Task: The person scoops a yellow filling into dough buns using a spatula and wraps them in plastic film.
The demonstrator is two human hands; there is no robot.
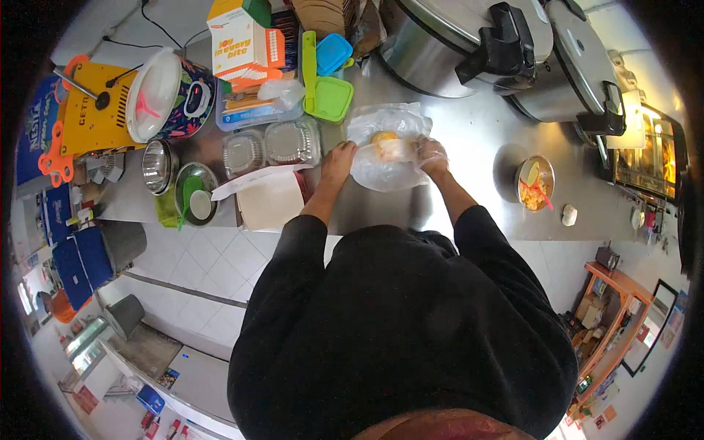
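A sheet of clear plastic (379, 175), perhaps a bag, lies crumpled on the steel counter before me. On it rests a round, golden piece of food (383, 137), partly covered by a pale fold. The fingers of my left hand (337, 160) pinch the plastic's left edge. On the opposite side my right hand (433, 156), in a thin clear plastic glove, grips the edge close to the food. Its fingertips are partly hidden by the plastic.
Right of my hands stands a steel bowl (536, 184) of orange-yellow food with a red spoon. Clear lidded containers (291, 142) and an open paper box (270, 204) are at left. Large steel cookers (434, 60) stand behind. A heated display case (652, 151) glows far right.
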